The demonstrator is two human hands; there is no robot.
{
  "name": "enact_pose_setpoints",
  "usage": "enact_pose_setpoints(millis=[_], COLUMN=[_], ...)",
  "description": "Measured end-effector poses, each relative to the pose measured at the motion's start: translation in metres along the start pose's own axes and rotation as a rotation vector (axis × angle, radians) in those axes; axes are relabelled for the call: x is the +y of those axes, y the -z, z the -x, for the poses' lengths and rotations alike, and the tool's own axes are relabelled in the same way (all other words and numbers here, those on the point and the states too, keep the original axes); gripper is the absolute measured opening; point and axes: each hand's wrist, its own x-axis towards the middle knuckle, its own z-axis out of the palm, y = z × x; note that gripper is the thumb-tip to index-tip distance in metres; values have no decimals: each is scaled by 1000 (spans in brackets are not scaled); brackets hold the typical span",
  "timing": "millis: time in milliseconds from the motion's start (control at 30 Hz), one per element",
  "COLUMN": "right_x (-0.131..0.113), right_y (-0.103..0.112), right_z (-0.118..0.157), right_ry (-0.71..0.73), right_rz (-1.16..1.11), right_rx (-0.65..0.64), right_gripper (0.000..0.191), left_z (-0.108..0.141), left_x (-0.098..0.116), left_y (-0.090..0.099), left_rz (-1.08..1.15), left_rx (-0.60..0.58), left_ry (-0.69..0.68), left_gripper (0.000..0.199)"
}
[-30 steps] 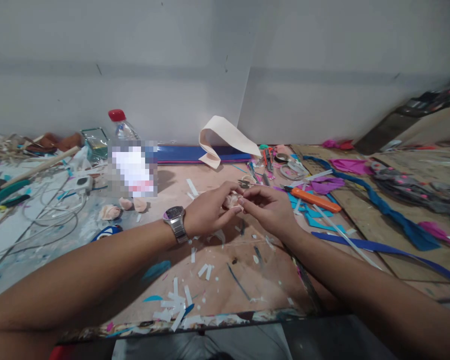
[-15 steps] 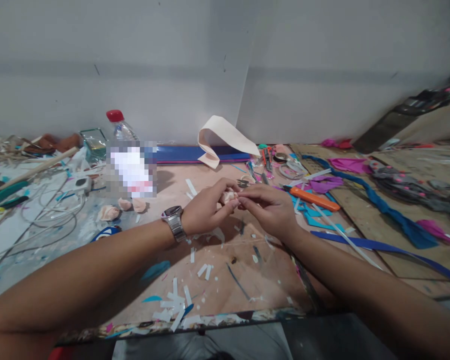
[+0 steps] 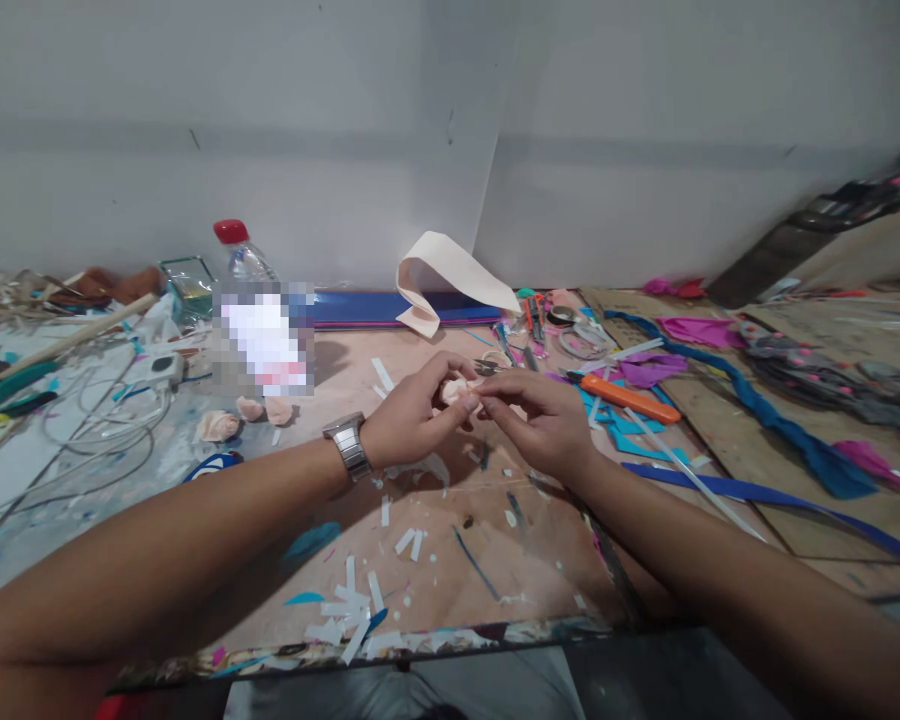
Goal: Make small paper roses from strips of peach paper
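A small peach-coloured artificial rose (image 3: pixel 456 391) is held in the middle, over the worktable (image 3: pixel 487 520). The fingers of my left hand (image 3: pixel 420 410) wrap round its head, with the thumb at its near side. My right hand (image 3: pixel 540 418) pinches the right end of the flower, thumb against forefinger, and its fingertips meet those of the left. The palm and fingers hide part of the rose. Similar peach roses (image 3: pixel 219 426) lie to the left, beyond my watch (image 3: pixel 351 444). Scissors or pliers (image 3: pixel 486 366) lie just behind the hands, partly covered.
A red-capped bottle (image 3: pixel 249 262) and a curled cream strip (image 3: pixel 450 262) stand near the wall. To the right lie an orange cutter (image 3: pixel 628 397), blue ribbon (image 3: pixel 765 400) and purple scraps. White paper strips (image 3: pixel 351 605) litter the front edge; cables (image 3: pixel 120 440) sprawl at left.
My left wrist has turned slightly, and the rose has rolled a little in the fingers. Both hands keep their grip in nearly the same place.
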Motion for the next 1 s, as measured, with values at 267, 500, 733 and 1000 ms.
enact_pose_setpoints(millis=[267, 500, 733, 1000], right_x=[0, 0, -2, 1], right_y=[1, 2, 3, 0], right_z=[-4, -4, -4, 0], right_ry=[142, 60, -45, -214], right_rz=[74, 61, 32, -122], right_rx=[13, 8, 55, 70], right_gripper=[15, 10, 6, 19], left_z=[-5, -4, -4, -7], left_x=[4, 2, 2, 9], left_y=[-3, 0, 4, 15], left_rz=[311, 229, 45, -304], left_rx=[-8, -34, -8, -9], left_ry=[141, 87, -9, -218], left_gripper=[36, 34, 37, 19])
